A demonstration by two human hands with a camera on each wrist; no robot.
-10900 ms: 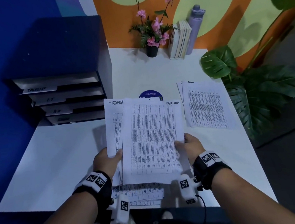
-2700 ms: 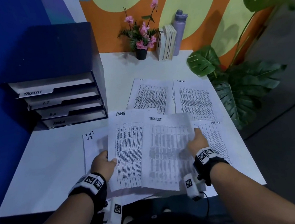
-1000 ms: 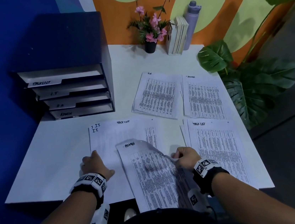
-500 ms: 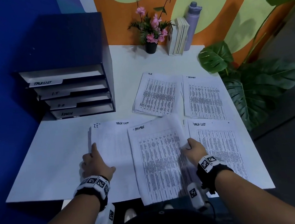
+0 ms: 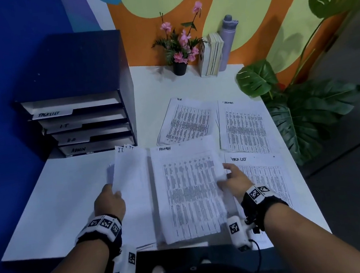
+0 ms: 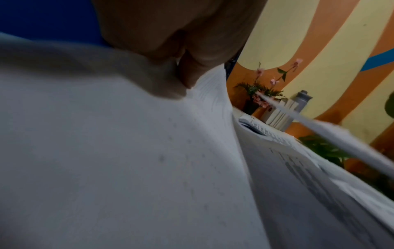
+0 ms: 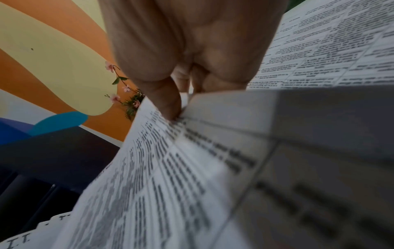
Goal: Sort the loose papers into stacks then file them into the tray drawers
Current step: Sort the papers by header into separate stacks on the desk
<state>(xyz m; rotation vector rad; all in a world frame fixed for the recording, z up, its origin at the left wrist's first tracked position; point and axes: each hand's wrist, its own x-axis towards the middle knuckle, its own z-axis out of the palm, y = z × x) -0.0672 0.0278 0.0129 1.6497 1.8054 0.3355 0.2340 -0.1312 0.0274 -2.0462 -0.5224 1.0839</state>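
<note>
Fingers (image 7: 168,101) of right hand (image 5: 236,180) pinch right edge of ADMIN sheet (image 5: 190,191), lifted off white surface (image 5: 64,200). Left hand (image 5: 109,203) grips left edge of I.T. bundle (image 5: 132,183), thumb on top. H.R. stack (image 5: 187,121), ADMIN stack (image 5: 244,126) and TASK LIST stack (image 5: 267,175) lie flat on surface, right side. Tray drawers (image 5: 87,127) stand far left, labelled TASKLIST, I.T., H.R., ADMIN.
</note>
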